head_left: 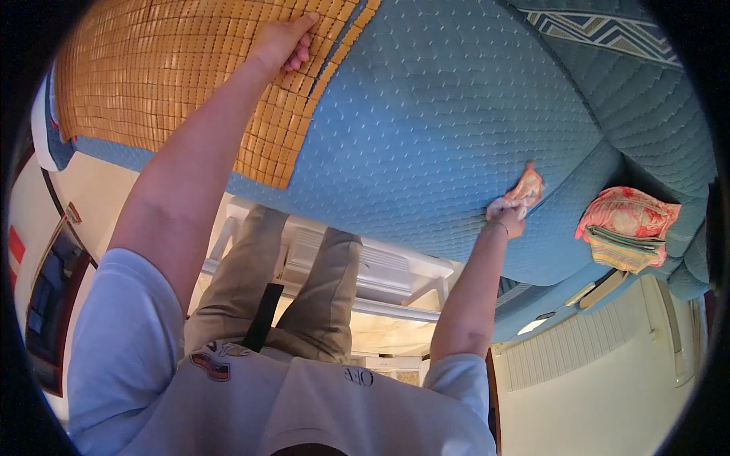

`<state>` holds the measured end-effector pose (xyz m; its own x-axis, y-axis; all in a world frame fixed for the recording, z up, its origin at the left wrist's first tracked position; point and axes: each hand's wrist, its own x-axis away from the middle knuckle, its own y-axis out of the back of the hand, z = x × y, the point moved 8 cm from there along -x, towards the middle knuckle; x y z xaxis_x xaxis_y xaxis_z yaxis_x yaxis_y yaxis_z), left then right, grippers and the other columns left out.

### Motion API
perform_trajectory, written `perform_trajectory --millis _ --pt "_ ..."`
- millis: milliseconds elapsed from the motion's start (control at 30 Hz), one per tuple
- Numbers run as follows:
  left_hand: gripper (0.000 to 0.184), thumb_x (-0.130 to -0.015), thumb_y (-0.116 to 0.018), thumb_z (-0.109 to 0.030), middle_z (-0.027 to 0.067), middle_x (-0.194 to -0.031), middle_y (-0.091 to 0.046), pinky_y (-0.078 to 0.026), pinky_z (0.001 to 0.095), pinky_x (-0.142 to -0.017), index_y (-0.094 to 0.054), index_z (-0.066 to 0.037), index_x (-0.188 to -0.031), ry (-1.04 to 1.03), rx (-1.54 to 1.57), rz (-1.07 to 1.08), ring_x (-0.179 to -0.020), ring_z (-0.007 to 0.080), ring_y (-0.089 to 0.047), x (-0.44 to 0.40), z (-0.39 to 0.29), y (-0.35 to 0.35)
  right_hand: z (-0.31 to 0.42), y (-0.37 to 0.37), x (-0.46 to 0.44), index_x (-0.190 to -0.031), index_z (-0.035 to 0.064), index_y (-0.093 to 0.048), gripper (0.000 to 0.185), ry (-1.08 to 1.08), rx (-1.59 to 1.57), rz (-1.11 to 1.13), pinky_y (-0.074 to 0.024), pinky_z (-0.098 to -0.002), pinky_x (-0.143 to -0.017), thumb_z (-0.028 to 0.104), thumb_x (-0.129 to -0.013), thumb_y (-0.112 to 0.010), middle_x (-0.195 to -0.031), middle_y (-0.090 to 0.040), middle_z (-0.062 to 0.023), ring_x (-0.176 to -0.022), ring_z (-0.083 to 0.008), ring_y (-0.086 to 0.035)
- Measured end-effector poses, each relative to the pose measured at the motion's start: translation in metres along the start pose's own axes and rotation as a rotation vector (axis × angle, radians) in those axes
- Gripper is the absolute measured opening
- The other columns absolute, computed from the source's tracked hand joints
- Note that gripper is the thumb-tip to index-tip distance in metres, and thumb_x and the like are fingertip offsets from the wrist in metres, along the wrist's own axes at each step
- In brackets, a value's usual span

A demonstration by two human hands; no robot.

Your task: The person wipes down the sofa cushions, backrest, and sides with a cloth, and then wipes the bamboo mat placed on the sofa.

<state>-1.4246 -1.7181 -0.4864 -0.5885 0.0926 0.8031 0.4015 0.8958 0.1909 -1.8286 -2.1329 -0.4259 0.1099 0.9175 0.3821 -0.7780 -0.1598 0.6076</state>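
Note:
My left hand [285, 44] is closed at the tan bamboo-tile mat [167, 83], fingers curled and thumb stretched along the tiles, near the mat's right edge. The exact grip under the fingers is partly hidden. A narrow dark gap runs through the tiles beside this hand. Over on the right, my right hand [513, 219] is closed around a crumpled orange-and-white cloth [528, 188]. The cloth rests against the blue quilted sofa cover [411, 114], close to the seam at the seat's right side.
Folded pink and striped cloths [630, 224] lie in the sofa's right corner. The quilted backrest [646, 91] rises behind. A white slatted stool or small bench [380, 266] stands below the seat's front edge, by my legs. A dark-framed panel [53, 304] is at the left.

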Motion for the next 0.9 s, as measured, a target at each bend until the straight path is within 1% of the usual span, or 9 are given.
perform_trajectory --millis 133,233,267,367,667,733,800,833,900 --pt "0.046 -0.086 -0.060 -0.048 0.0035 -0.050 -0.051 -0.035 0.0257 -0.034 -0.051 -0.007 -0.068 0.020 -0.057 -0.004 -0.035 0.0108 -0.042 -0.002 0.002 0.000 -0.009 -0.082 0.027 -0.090 0.0064 -0.057 0.009 0.092 -0.337 0.077 -0.0424 -0.0272 -0.045 0.012 -0.084 -0.054 -0.076 -0.055 -0.0027 -0.058 -0.0125 -0.051" --pt "0.046 -0.086 -0.059 -0.048 0.0037 -0.050 -0.051 -0.036 0.0256 -0.034 -0.051 -0.007 -0.068 0.020 -0.065 -0.007 -0.036 0.0108 -0.042 -0.001 0.002 0.000 0.029 -0.187 0.150 -0.095 0.0098 -0.060 0.019 -0.023 -0.477 0.475 -0.0474 -0.0284 -0.062 0.007 -0.076 -0.061 -0.079 -0.057 0.0005 -0.067 -0.0135 -0.056" --pt "0.046 -0.087 -0.058 -0.048 0.0038 -0.050 -0.051 -0.036 0.0258 -0.034 -0.051 -0.007 -0.068 0.022 -0.068 -0.009 -0.035 0.0109 -0.042 -0.001 0.001 0.000 0.081 -0.207 0.201 -0.096 0.0085 -0.061 0.026 0.819 -0.005 0.381 -0.0482 -0.0328 -0.066 0.006 -0.071 -0.062 -0.080 -0.060 -0.0036 -0.067 -0.0200 -0.057" --pt "0.046 -0.087 -0.057 -0.048 0.0039 -0.050 -0.052 -0.036 0.0260 -0.034 -0.051 -0.007 -0.067 0.061 -0.067 -0.025 -0.035 0.0114 -0.043 0.001 0.000 0.000 0.099 -0.273 0.291 -0.102 0.0124 -0.062 0.039 0.863 0.359 0.685 -0.0519 -0.0371 -0.072 0.012 -0.063 -0.071 -0.089 -0.061 -0.0116 -0.086 -0.0284 -0.060" --pt "0.047 -0.086 -0.058 -0.050 0.0040 -0.050 -0.052 -0.037 0.0250 -0.034 -0.053 -0.007 -0.067 0.017 -0.083 -0.034 -0.036 0.0113 -0.044 -0.003 0.002 0.004 0.119 -0.153 0.087 -0.106 0.0100 -0.064 0.048 1.204 0.721 0.327 -0.0506 -0.0370 -0.077 0.013 -0.060 -0.078 -0.096 -0.065 -0.0109 -0.088 -0.0288 -0.062" --pt "0.047 -0.085 -0.060 -0.049 0.0044 -0.050 -0.052 -0.037 0.0249 -0.034 -0.053 -0.006 -0.067 0.025 -0.065 -0.034 -0.036 0.0114 -0.043 -0.003 0.003 0.004 0.109 -0.101 -0.001 -0.105 0.0041 -0.063 0.030 1.032 0.828 0.208 -0.0516 -0.0325 -0.073 0.012 -0.076 -0.065 -0.093 -0.067 -0.0100 -0.083 -0.0249 -0.064" --pt "0.047 -0.085 -0.060 -0.048 0.0047 -0.050 -0.052 -0.037 0.0248 -0.034 -0.053 -0.006 -0.067 0.039 -0.044 -0.030 -0.035 0.0115 -0.043 -0.004 0.002 0.003 0.077 -0.033 -0.085 -0.110 0.0038 -0.058 0.043 0.218 0.498 0.020 -0.0512 -0.0348 -0.076 0.022 -0.073 -0.070 -0.111 -0.062 -0.0090 -0.097 -0.0228 -0.061" --pt "0.047 -0.085 -0.061 -0.047 0.0051 -0.050 -0.052 -0.036 0.0247 -0.034 -0.053 -0.005 -0.067 0.056 -0.035 -0.027 -0.035 0.0115 -0.043 -0.002 0.003 0.002 0.061 -0.025 -0.126 -0.110 0.0038 -0.058 0.043 0.227 0.503 0.016 -0.0512 -0.0348 -0.076 0.022 -0.073 -0.070 -0.111 -0.062 -0.0090 -0.097 -0.0228 -0.061" --pt "0.046 -0.085 -0.061 -0.047 0.0053 -0.049 -0.052 -0.036 0.0249 -0.034 -0.052 -0.006 -0.066 0.061 -0.032 -0.029 -0.035 0.0116 -0.043 0.000 0.001 0.002 0.000 -0.043 -0.196 -0.107 0.0046 -0.060 0.024 -0.146 -0.523 0.173 -0.0516 -0.0288 -0.069 0.012 -0.086 -0.051 -0.099 -0.066 -0.0046 -0.085 -0.0175 -0.063"
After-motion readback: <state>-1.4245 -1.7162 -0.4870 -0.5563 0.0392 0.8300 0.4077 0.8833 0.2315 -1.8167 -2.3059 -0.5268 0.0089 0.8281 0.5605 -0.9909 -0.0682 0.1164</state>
